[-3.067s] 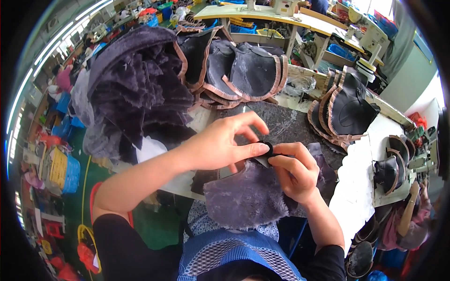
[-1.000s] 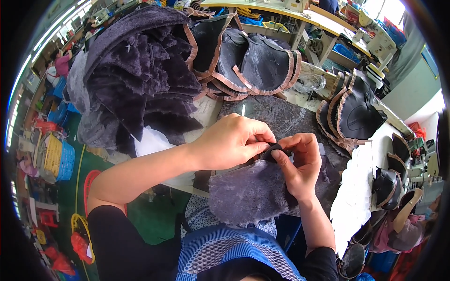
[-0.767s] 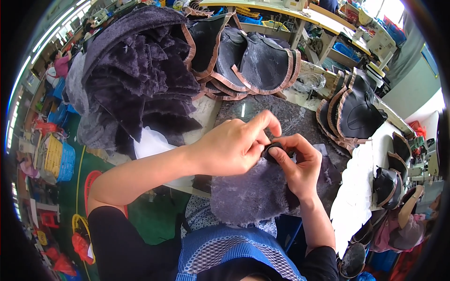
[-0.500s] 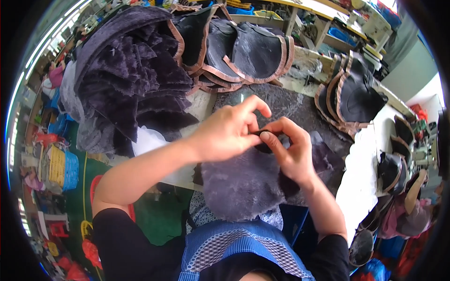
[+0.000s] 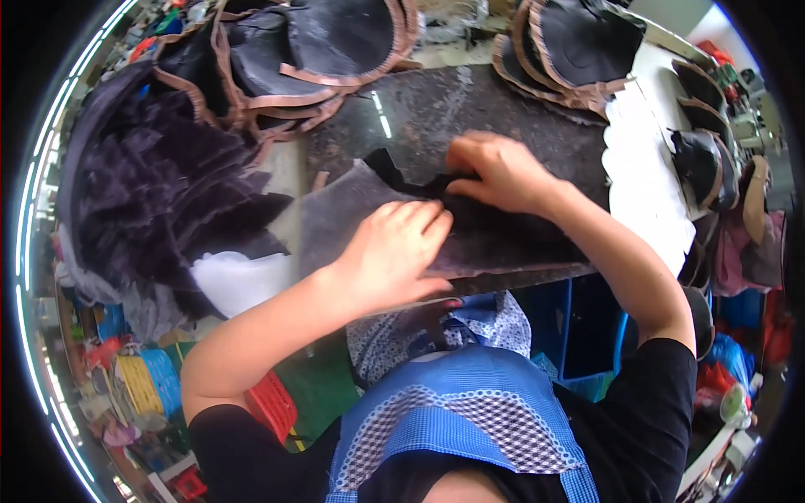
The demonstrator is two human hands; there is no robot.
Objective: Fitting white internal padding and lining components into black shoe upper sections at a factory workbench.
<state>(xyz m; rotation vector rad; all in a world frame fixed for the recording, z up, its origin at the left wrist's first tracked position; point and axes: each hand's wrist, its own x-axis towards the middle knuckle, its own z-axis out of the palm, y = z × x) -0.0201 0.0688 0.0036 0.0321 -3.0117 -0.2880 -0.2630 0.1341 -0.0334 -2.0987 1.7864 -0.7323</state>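
A dark fabric piece lies spread over the dark worktop before me. Its left part looks smooth and grey, its right part black, and its far edge is uneven and partly lifted. My left hand rests on the piece near its middle, fingers stretched out and thumb apart. Farther back and to the right, my right hand has its fingers curled at the far black edge, seemingly pinching it. Its fingertips are partly hidden.
A heap of dark plush pieces fills the left side. Black shaped parts with brown trim are stacked at the back left, more black parts at the back right. White scalloped sheeting runs along the right. Beyond sits a co-worker.
My hands came down from a small dark bit held up between them onto the spread piece. The grey plush face seen before no longer shows. The view has shifted.
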